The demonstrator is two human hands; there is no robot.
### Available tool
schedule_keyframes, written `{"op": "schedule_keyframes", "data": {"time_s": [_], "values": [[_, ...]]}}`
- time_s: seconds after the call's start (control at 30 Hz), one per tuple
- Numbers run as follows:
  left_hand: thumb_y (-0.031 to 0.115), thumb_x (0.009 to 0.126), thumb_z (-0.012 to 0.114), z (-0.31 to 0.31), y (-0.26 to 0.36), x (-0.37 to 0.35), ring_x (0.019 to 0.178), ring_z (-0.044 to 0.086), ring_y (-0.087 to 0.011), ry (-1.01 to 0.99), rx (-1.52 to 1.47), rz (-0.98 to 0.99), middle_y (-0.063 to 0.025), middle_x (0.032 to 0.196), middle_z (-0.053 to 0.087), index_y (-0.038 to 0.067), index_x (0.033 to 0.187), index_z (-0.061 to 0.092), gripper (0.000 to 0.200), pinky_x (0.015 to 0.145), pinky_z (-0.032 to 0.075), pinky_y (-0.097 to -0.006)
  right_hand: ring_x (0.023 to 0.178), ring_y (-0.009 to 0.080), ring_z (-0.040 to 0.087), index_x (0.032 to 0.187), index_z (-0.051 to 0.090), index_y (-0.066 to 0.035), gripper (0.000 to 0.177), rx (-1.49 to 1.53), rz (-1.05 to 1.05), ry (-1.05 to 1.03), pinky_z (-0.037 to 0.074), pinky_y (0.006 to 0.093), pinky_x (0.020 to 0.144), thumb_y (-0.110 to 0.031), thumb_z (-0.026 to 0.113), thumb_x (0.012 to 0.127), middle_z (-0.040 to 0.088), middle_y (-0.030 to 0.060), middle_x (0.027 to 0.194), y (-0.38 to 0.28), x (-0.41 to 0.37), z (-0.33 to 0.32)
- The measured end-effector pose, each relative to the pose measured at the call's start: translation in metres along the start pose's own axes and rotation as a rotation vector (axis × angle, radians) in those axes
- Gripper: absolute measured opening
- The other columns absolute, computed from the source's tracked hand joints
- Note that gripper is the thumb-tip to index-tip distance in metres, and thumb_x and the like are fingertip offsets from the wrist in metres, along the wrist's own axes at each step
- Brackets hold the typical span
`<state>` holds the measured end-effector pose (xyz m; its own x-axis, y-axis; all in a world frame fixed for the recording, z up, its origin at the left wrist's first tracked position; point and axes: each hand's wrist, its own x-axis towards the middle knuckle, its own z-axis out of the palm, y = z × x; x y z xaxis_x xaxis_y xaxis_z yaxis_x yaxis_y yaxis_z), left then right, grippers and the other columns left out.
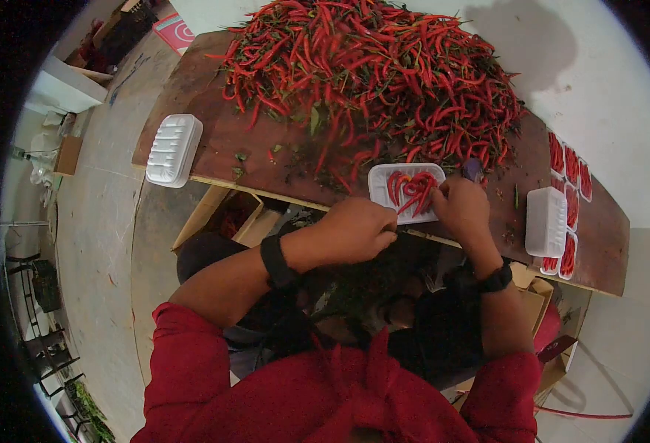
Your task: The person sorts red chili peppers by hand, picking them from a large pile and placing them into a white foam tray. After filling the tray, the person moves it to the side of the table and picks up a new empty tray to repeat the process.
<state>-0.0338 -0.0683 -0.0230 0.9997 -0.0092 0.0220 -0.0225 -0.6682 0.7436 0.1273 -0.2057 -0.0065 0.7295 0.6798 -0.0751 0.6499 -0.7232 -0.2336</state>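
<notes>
A white foam tray [375, 181] lies at the table's front edge with several red chili peppers [412, 190] inside. At its right rim my right hand [464, 210] is closed, fingertips pinching at the end of a chili pepper in the tray. My left hand [362, 230] is closed just off the tray's front left corner. Its fingers are curled together, and what they hold, if anything, is hidden. Behind the tray rises a large heap of red chili peppers [384, 66] with green stems. A small dark purple object [472, 170] lies beside my right fingers.
Stacked white trays stand on the table [214, 148] at left [174, 151] and right [546, 221]. Chili-filled trays [570, 210] line the right end. Open cardboard boxes [218, 214] sit below the table edge. Leaf scraps are scattered before the heap.
</notes>
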Motion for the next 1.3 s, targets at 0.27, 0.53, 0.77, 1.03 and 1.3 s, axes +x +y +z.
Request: {"op": "schedule_keyframes", "data": {"time_s": [0.27,0.53,0.77,1.03,1.3], "values": [[0.020,0.078,0.059,-0.001,0.000,0.001,0.074,0.059,-0.0368,-0.016,-0.005,0.001,-0.0164,0.076,0.060,0.004,0.082,0.059,0.017,0.064,0.046,-0.0454,0.073,0.0358,0.062,0.079,0.067,-0.004,0.024,-0.023,0.002,-0.025,0.048,0.0440,0.066,-0.027,0.063,0.077,0.063,0.0175,0.073,0.001,0.001,0.000],[0.020,0.078,0.058,0.000,-0.001,0.001,0.076,0.059,-0.0367,-0.035,0.016,-0.011,-0.0161,0.078,0.061,0.004,0.084,0.060,0.017,0.066,0.047,-0.0451,0.074,0.0355,0.062,0.079,0.067,-0.005,0.023,-0.015,0.000,-0.028,0.048,0.0446,0.066,-0.028,0.062,0.078,0.064,0.0168,0.074,0.002,0.002,0.000],[0.022,0.080,0.057,-0.011,0.000,0.003,0.077,0.060,-0.0364,-0.047,0.051,-0.042,-0.0166,0.080,0.061,0.005,0.086,0.061,0.018,0.066,0.047,-0.0439,0.072,0.0356,0.062,0.081,0.066,-0.004,0.027,0.011,0.017,-0.018,0.048,0.0446,0.065,-0.031,0.060,0.079,0.063,0.0170,0.072,-0.002,-0.001,-0.010],[0.023,0.080,0.060,-0.086,-0.028,0.004,0.074,0.061,-0.0355,0.334,0.287,-0.231,-0.0158,0.080,0.062,0.004,0.086,0.061,0.019,0.065,0.047,-0.0419,0.071,0.0351,0.062,0.083,0.066,-0.004,0.028,0.083,0.015,0.064,0.047,0.0435,0.064,-0.031,0.061,0.079,0.062,0.0176,0.069,0.002,-0.008,-0.024],[0.021,0.079,0.061,-0.067,-0.053,0.008,0.084,0.060,-0.0341,0.337,0.423,-0.190,-0.0154,0.087,0.062,0.006,0.090,0.060,0.019,0.072,0.047,-0.0421,0.070,0.0344,0.062,0.085,0.067,-0.006,0.027,0.131,-0.014,0.115,0.047,0.0426,0.064,-0.031,0.062,0.078,0.063,0.0165,0.070,0.008,-0.015,-0.028]]}}
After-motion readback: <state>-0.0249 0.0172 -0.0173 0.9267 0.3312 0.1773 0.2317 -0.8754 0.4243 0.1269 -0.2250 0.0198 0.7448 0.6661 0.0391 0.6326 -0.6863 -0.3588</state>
